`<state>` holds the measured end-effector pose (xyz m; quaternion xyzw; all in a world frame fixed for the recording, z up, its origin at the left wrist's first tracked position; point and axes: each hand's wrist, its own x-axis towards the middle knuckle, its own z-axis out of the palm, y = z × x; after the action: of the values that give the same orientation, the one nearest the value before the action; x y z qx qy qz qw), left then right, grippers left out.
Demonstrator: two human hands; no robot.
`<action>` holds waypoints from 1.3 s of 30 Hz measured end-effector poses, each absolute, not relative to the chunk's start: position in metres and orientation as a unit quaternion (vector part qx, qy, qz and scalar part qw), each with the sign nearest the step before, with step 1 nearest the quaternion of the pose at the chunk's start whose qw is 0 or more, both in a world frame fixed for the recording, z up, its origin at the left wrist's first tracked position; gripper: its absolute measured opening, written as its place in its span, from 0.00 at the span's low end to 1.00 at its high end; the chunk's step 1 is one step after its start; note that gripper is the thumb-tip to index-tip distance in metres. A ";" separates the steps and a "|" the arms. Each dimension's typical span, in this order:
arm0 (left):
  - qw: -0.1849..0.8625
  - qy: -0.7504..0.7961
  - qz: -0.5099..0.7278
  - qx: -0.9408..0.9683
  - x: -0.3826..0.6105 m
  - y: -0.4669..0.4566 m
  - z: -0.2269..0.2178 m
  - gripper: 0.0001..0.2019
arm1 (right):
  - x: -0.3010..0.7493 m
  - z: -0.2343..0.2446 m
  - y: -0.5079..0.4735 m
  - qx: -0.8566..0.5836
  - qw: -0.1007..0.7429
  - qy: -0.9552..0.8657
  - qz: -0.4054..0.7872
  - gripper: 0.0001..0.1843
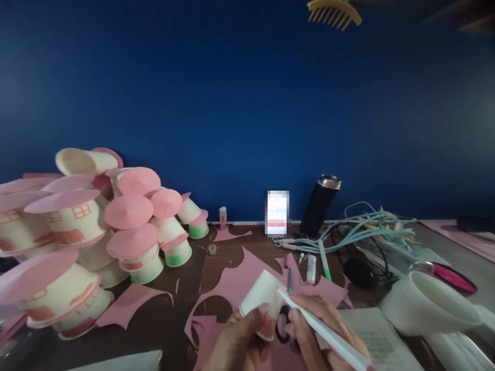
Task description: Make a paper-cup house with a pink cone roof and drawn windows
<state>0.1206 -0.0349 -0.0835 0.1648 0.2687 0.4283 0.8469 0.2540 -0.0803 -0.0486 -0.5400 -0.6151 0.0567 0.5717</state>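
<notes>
Tilted in front of me is a white paper cup [261, 291] with a reddish coloured patch near its lower end. My left hand [240, 337] is closed around it, thumb pressed on its side. In my right hand [317, 324] is a white marker [327, 334], its tip at the cup's right side; I cannot tell whether it touches. Beneath both hands lie pink paper scraps [235, 281] with round cut-outs. A pair of scissors [284, 324] with dark handles rests on them, partly hidden behind the cup and my right hand.
Paper-cup houses with pink round roofs [129, 212] are piled on the left. Along the wall stand a glue bottle [223, 218], a phone [277, 214] and a black flask [320, 205]. Rightward are tangled cables [359, 232], a green-ended marker [325, 260], a computer mouse [360, 272] and a large white cup [425, 304].
</notes>
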 end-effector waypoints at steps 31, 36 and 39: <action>0.825 0.324 0.426 0.178 0.121 -0.038 -0.080 0.20 | 0.266 -0.050 -0.082 -0.537 0.512 -0.670 0.039 0.10; 0.817 0.357 0.429 0.143 0.122 -0.038 -0.080 0.22 | 0.266 -0.050 -0.083 -0.548 0.527 -0.648 0.044 0.10; 0.822 0.344 0.430 0.145 0.121 -0.037 -0.081 0.21 | 0.269 -0.050 -0.082 -0.538 0.529 -0.655 0.040 0.11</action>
<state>0.1212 -0.0373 -0.0807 0.1445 0.3444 0.4303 0.8218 0.2685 -0.0817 -0.0496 -0.5379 -0.6554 0.0404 0.5287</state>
